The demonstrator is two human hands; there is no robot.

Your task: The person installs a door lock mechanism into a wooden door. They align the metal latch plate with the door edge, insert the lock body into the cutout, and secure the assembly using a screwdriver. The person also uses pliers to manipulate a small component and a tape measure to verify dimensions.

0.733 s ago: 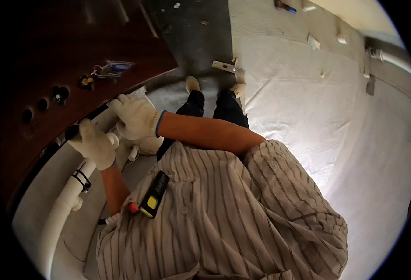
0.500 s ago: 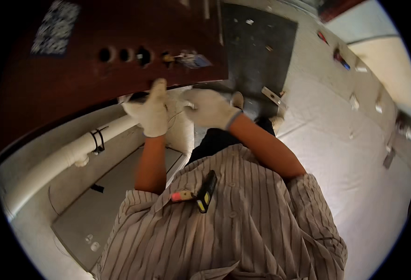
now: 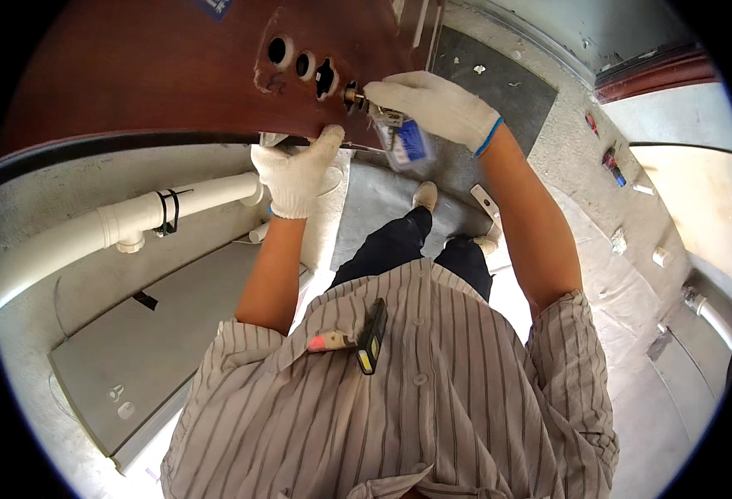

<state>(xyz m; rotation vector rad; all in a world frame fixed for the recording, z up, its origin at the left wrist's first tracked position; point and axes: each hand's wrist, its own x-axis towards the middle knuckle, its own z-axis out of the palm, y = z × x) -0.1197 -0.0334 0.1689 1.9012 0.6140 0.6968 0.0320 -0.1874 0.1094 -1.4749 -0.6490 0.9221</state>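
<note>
Right hand [image 3: 436, 104] has moved from just off the edge of the door [image 3: 174, 91] onto the door's face, at the brass lock [image 3: 351, 96], and the keys [image 3: 389, 125] with the blue tag [image 3: 412, 141] now hang toward the door's edge. Its fingertips meet near the lock, but I cannot tell if they pinch something. Left hand [image 3: 295, 175] remains at the door's edge, apart from the right, thumb spread; its grip is unclear. Work seems, I judge, to have passed from edge to lock.

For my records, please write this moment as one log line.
left hand: touching edge of door; right hand: at lock; beside right hand: keys, blue tag
</note>
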